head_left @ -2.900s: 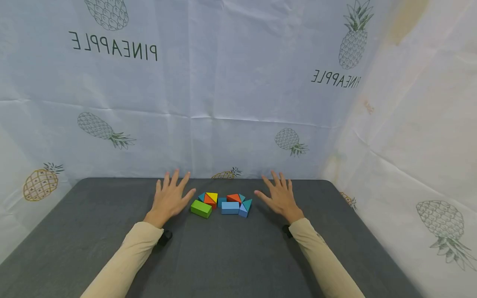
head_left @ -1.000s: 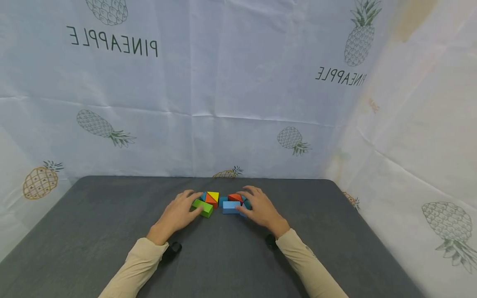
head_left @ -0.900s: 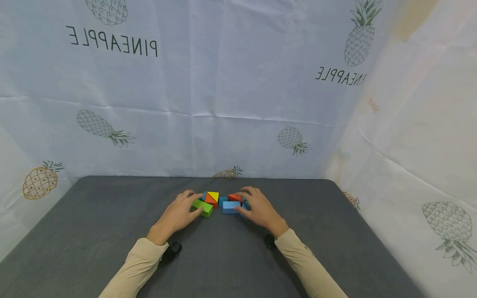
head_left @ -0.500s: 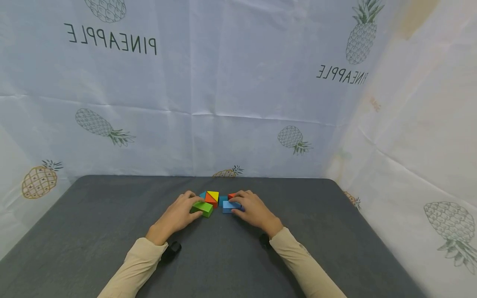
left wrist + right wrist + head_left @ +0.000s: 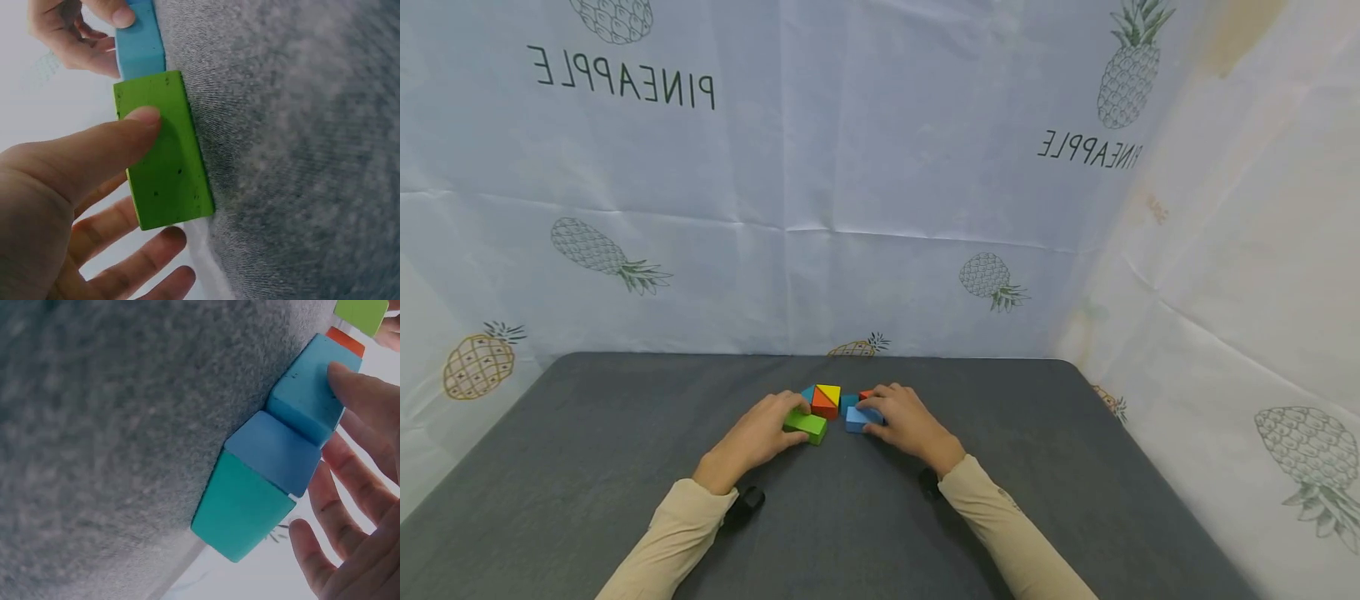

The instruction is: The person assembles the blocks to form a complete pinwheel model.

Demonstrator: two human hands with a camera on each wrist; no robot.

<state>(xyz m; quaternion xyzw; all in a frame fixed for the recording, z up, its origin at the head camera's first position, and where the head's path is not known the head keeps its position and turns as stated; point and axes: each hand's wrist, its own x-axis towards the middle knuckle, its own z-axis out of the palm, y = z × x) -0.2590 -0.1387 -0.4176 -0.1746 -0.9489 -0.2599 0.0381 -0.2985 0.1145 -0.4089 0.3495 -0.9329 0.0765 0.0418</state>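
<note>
My left hand (image 5: 754, 435) pinches a green rectangular block (image 5: 808, 427); in the left wrist view the thumb presses the green block's (image 5: 165, 175) near face, its other fingers behind. My right hand (image 5: 913, 425) pinches a blue rectangular block (image 5: 857, 419). In the right wrist view the thumb lies on the blue block's (image 5: 306, 387) face. Beside it stand a blue piece (image 5: 274, 452) and a teal piece (image 5: 240, 509), which the right hand hides in the head view. Both held blocks are at table level.
Behind the held blocks sit an orange-red triangular block (image 5: 824, 407), a yellow one (image 5: 831, 392), a blue one (image 5: 807, 394) and a teal block (image 5: 848, 402). A red block (image 5: 866, 393) is partly hidden. A pineapple-print curtain (image 5: 880, 167) hangs behind the dark grey table (image 5: 850, 533).
Both hands have come inward from spread positions beside the blocks. The right hand has slid left onto the blue block. The green and blue blocks have shifted slightly toward me.
</note>
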